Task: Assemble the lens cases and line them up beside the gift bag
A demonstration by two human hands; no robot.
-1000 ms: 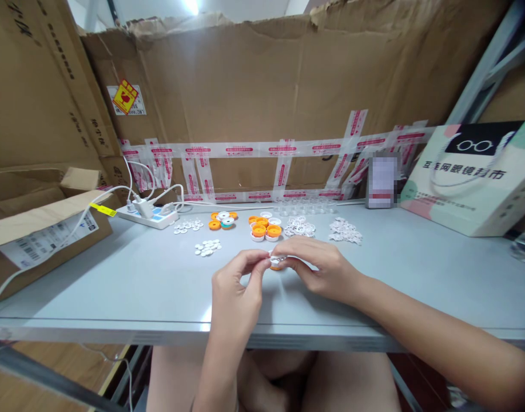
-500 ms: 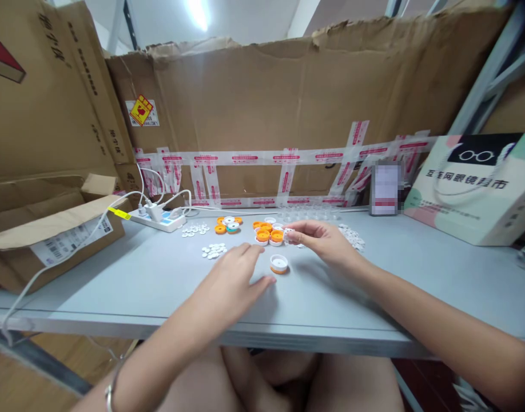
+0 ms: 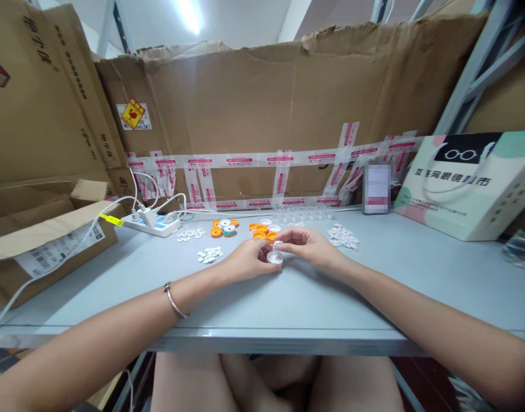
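My left hand (image 3: 249, 257) is closed around the side of a round white cap (image 3: 275, 258) on the tabletop, its open side facing up. Just above the cap's far rim, my right hand (image 3: 306, 247) pinches a small white piece with dark dots (image 3: 278, 245) between thumb and fingertips. Behind my hands lies a cluster of orange and white round caps (image 3: 259, 232), partly covered by my fingers. Another group of orange, white and teal caps (image 3: 217, 232) sits further left.
Small white discs (image 3: 210, 254) lie in two piles on the left, and a heap of small white pieces (image 3: 343, 236) on the right. Clear cups (image 3: 305, 214) line the back. A power strip (image 3: 155, 224), a phone (image 3: 377, 187), a paper bag (image 3: 464, 189) and a cardboard box (image 3: 74, 246) stand around.
My left hand has moved in and taken hold of the white cap. My right hand has brought the small dotted piece from behind to just over it.
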